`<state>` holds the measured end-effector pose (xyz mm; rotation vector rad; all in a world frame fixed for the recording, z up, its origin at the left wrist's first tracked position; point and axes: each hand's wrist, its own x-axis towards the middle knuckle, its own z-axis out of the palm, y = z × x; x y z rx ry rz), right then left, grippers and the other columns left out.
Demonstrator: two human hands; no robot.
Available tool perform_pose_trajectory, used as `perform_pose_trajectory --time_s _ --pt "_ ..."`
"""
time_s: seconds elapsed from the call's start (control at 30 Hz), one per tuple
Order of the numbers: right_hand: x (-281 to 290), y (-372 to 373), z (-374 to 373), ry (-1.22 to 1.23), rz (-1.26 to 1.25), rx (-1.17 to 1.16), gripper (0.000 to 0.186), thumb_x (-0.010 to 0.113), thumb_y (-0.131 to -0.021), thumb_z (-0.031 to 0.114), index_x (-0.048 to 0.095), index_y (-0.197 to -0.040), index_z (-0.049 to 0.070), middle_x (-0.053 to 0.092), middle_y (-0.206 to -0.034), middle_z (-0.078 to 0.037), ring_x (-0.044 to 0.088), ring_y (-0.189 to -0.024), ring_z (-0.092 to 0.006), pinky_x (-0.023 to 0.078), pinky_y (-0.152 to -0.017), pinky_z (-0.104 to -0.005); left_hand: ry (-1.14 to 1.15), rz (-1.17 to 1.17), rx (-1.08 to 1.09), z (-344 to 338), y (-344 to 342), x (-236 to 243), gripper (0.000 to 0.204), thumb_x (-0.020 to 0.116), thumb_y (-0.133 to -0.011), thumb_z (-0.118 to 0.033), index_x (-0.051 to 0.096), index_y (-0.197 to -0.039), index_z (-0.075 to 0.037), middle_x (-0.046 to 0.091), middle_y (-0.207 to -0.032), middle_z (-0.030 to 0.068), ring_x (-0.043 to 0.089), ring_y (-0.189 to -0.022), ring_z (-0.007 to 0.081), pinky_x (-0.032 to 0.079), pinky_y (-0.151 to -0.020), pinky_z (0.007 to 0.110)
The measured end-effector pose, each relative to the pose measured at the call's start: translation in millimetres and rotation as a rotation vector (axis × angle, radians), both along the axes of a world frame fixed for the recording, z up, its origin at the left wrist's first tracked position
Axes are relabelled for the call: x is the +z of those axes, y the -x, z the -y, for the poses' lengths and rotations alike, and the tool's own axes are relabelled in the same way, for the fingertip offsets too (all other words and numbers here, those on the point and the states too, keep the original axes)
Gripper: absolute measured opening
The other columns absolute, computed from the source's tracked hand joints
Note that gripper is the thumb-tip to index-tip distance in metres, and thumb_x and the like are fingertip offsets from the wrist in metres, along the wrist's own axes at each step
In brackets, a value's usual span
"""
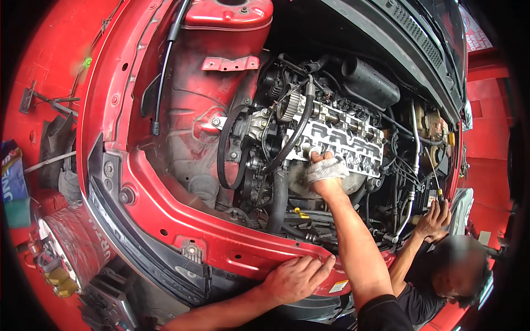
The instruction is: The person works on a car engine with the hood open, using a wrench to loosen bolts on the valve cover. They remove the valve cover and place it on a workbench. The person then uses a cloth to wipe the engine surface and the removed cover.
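I look down into the engine bay of a red car. My right hand [327, 172] reaches in to the front edge of the bare metal cylinder head [353, 140], where the camshafts lie exposed. A grey-white cloth [330, 168] is bunched around that hand and its fingers curl against the head. My left hand [297, 278] rests flat on the red front crossmember [232, 245], holding nothing. A black drive belt [227, 149] hangs loose at the engine's left end.
Another person leans in at the lower right; that person's hand [433, 220] holds a long screwdriver [436, 182] among hoses and wires. A black intake duct [370, 83] lies behind the engine. A hood strut [165, 71] stands at left. A removed headlamp [58, 254] sits lower left.
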<state>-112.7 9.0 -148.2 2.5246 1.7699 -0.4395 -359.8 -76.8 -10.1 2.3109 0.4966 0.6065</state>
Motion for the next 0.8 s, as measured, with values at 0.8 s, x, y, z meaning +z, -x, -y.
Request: perform_pose_trajectory --time_s 0.8 --pt "32.1 -2.8 -44.3 0.287 0.199 0.201 0.032 0.06 -0.09 0.02 0.068 -0.12 0.014 0.06 -0.116 -0.025 0.065 -0.102 -0.0428 0.051 -0.089 -0.0527 -0.009 0.031 -0.023 3.1 -2.3 -4.9 0.052 0.069 -0.085 -0.024 0.063 -0.132 -0.003 0.068 -0.097 0.0044 0.062 -0.078 0.0163 0.05 -0.067 0.027"
